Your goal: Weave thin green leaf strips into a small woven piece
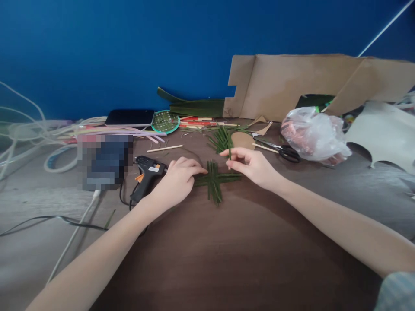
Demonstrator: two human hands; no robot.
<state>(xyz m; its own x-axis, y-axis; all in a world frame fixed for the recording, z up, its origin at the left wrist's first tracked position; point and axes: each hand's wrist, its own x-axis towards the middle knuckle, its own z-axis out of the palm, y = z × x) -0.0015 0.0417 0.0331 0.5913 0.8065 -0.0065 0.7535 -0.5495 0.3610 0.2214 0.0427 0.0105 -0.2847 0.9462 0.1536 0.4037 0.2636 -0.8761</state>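
Several green leaf strips, crossed and woven into a small mat (214, 183), lie on the table in the middle. My left hand (181, 179) is at the mat's left side, fingers curled and pressed down on the strip ends there; its palm side is hidden. Above the mat's right side, my right hand (251, 166) pinches a single narrow leaf strip (230, 154) upright between thumb and fingers. Just behind lies a loose bunch of cut leaf strips (221, 139), beside a round piece of cardboard (244, 141).
A black glue gun (149, 175) with its cord lies left of my left hand. Further left are a blurred-out device (106, 162) and white cables. Scissors (288, 153), a plastic bag (313, 136) and folded cardboard (292, 84) stand at right and back. A phone (129, 117) lies behind.
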